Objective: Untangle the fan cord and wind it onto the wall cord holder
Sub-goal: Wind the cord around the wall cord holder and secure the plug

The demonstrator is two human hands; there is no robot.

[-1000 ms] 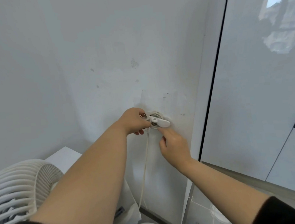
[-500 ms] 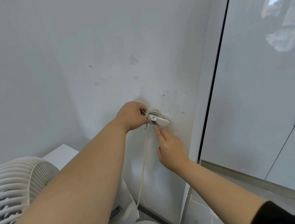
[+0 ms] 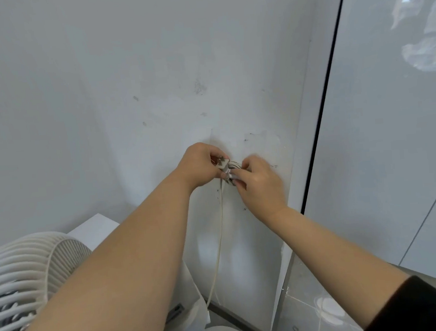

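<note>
place: home, room corner | signs: scuffed white wall [image 3: 151, 66]; household fan [image 3: 19, 272]; glossy door panels [image 3: 392, 138], black trim; tiled floor [image 3: 309, 317]

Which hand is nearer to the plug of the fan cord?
Left. The left hand holds the plug itself, prongs pointing up-left. The right hand is just right of the plug and slightly lower, its fingers at the wound cord.

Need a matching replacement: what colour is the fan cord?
Off-white; the head view shows the fan cord best, hanging straight down.
</note>
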